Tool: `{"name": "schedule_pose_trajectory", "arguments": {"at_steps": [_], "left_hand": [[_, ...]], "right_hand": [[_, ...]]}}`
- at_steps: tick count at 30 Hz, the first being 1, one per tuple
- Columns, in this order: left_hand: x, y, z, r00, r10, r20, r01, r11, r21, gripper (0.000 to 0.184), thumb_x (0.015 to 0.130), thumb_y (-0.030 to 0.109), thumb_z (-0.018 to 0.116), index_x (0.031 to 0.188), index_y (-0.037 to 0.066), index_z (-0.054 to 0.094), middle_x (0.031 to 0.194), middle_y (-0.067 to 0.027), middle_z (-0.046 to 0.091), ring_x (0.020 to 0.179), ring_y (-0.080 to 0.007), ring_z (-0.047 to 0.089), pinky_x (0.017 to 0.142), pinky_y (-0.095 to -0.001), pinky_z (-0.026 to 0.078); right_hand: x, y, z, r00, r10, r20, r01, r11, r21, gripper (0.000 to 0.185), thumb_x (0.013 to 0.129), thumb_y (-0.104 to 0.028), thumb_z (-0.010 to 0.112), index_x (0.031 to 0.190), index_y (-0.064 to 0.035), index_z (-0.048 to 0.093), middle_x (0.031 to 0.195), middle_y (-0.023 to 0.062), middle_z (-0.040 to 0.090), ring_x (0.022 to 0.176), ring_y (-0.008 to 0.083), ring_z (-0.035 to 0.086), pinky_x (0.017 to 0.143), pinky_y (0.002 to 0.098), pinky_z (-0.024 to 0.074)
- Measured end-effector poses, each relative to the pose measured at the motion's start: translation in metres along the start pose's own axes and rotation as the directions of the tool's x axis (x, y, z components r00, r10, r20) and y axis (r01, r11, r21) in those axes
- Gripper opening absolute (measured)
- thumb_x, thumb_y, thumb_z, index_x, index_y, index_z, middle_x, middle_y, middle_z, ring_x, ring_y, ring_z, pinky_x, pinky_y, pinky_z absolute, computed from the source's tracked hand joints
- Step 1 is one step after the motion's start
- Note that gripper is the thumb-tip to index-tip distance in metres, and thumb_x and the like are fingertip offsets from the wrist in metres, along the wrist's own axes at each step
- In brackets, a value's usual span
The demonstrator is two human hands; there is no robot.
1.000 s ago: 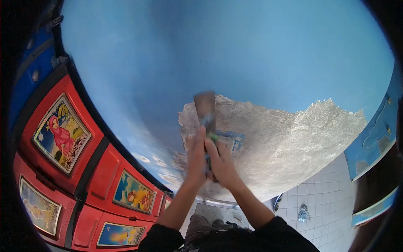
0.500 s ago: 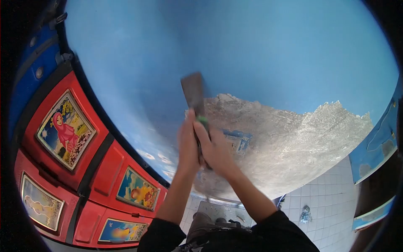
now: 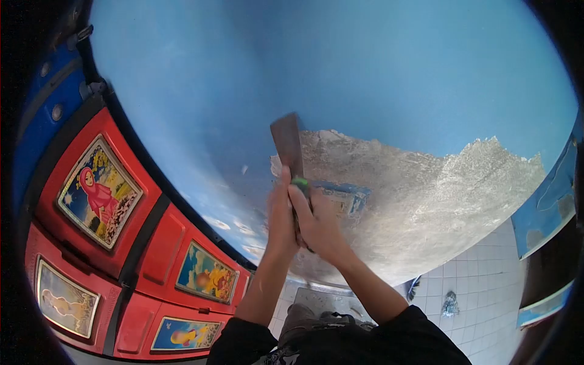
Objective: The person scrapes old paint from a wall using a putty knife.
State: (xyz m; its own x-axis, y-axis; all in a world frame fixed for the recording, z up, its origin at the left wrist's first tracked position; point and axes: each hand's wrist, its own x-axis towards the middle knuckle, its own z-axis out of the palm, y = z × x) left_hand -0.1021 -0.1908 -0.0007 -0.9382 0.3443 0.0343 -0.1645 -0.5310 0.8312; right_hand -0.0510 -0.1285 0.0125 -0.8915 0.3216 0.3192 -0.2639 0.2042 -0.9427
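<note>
A paint scraper [image 3: 288,143] with a wide, dull metal blade and a dark handle with a green band points up at the wall. My right hand [image 3: 322,226] is wrapped round its handle. Pressed against the handle from the other side is my left hand [image 3: 281,222], its fingers partly hidden and slightly blurred. The blade lies at the left end of a bare, rough grey patch [image 3: 420,194] in the blue painted wall [image 3: 377,73]. A bit of darker blue paint [image 3: 347,198] remains inside the patch, right of my hands.
Red plastic drawers [image 3: 164,243] with picture panels stand close along the left, below a blue section [image 3: 58,109]. White floor tiles [image 3: 480,274] show at lower right, with a crumpled shiny item [image 3: 450,304] on them. A blue peeling panel [image 3: 547,213] is at the right edge.
The scraper and both hands have shifted a little down and right against the wall. A small pale flake now shows left of the blade. The camera view has moved slightly.
</note>
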Motion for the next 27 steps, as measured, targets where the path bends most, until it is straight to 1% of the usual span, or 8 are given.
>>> {"name": "schedule_pose_trajectory", "arguments": {"at_steps": [6,12,17,19,21,23,24,27], "left_hand": [[-0.038,-0.057,-0.019,0.977,-0.166,-0.135,0.172,0.984,0.038,0.04,0.086,0.045,0.045,0.081,0.007,0.054,0.076,-0.0002,0.05,0.069,-0.0076,0.046,0.059,-0.0237,0.04],[0.034,0.018,-0.002,0.949,0.314,0.036,-0.311,0.948,-0.073,0.036,0.089,0.039,0.044,0.1,0.007,0.054,0.074,0.003,0.048,0.067,-0.0078,0.046,0.06,-0.0236,0.039],[0.023,0.018,-0.043,0.991,0.111,0.07,-0.112,0.994,0.017,0.037,0.088,0.039,0.045,0.109,0.008,0.047,0.094,-0.0009,0.047,0.086,-0.0108,0.046,0.078,-0.0255,0.038],[0.009,-0.017,-0.105,0.969,-0.082,0.231,0.04,0.982,0.183,0.041,0.088,0.041,0.045,0.113,0.008,0.043,0.098,-0.0028,0.049,0.092,-0.0135,0.048,0.082,-0.0283,0.038],[-0.007,-0.074,-0.208,0.843,-0.472,0.259,0.375,0.86,0.347,0.035,0.087,0.039,0.046,0.105,0.008,0.046,0.089,-0.0037,0.052,0.088,-0.0149,0.053,0.074,-0.0328,0.044],[-0.045,-0.123,-0.278,0.713,-0.701,0.025,0.608,0.637,0.474,0.027,0.087,0.033,0.047,0.099,0.009,0.05,0.085,-0.0041,0.056,0.077,-0.0187,0.057,0.066,-0.0319,0.047],[-0.067,-0.146,-0.308,0.637,-0.763,-0.109,0.693,0.504,0.516,0.027,0.087,0.033,0.047,0.1,0.009,0.05,0.086,-0.0043,0.055,0.079,-0.0193,0.056,0.067,-0.0326,0.046],[-0.117,-0.183,-0.347,0.48,-0.821,-0.308,0.796,0.261,0.545,0.028,0.086,0.031,0.048,0.103,0.008,0.048,0.091,-0.0051,0.053,0.084,-0.0211,0.053,0.071,-0.0349,0.043]], "right_hand": [[-0.05,0.043,-0.008,0.988,0.148,0.033,-0.148,0.989,0.002,0.034,0.087,-0.027,0.043,0.099,0.0043,0.052,0.091,0.0276,0.056,0.088,0.0395,0.055,0.075,0.0392,0.0408],[0.045,-0.006,0.015,0.982,-0.19,-0.002,0.19,0.981,-0.049,0.036,0.087,-0.029,0.044,0.09,0.0058,0.054,0.075,0.0222,0.057,0.071,0.0298,0.057,0.064,0.0353,0.0415],[0.025,0.024,0.034,0.938,-0.346,0.027,0.347,0.935,-0.076,0.037,0.087,-0.031,0.045,0.091,0.0046,0.052,0.062,0.0158,0.052,0.06,0.023,0.054,0.057,0.0345,0.0411],[-0.018,0.073,0.015,0.951,-0.108,0.289,0.137,0.987,-0.081,0.037,0.087,-0.033,0.044,0.095,0.0026,0.051,0.057,0.0113,0.051,0.052,0.0187,0.052,0.052,0.0321,0.0406],[-0.067,0.138,-0.01,0.754,0.247,0.609,-0.097,0.959,-0.268,0.038,0.088,-0.036,0.044,0.097,-0.0001,0.05,0.051,0.0067,0.049,0.046,0.0152,0.051,0.048,0.0299,0.0405],[-0.117,0.171,-0.054,0.554,0.604,0.574,-0.29,0.786,-0.546,0.057,0.083,-0.053,0.043,0.076,0.0007,0.058,0.054,0.0092,0.053,0.051,0.019,0.055,0.053,0.0333,0.0436],[-0.15,0.197,-0.078,0.677,0.514,0.526,-0.222,0.825,-0.52,0.063,0.079,-0.059,0.043,0.072,0.0012,0.06,0.061,0.0141,0.058,0.058,0.0263,0.058,0.059,0.0373,0.0452],[-0.26,0.308,-0.148,0.37,0.927,0.059,-0.508,0.254,-0.823,0.047,0.079,-0.041,0.045,0.108,-0.0053,0.056,0.102,0.018,0.058,0.095,0.0344,0.056,0.081,0.0424,0.0438]]}}
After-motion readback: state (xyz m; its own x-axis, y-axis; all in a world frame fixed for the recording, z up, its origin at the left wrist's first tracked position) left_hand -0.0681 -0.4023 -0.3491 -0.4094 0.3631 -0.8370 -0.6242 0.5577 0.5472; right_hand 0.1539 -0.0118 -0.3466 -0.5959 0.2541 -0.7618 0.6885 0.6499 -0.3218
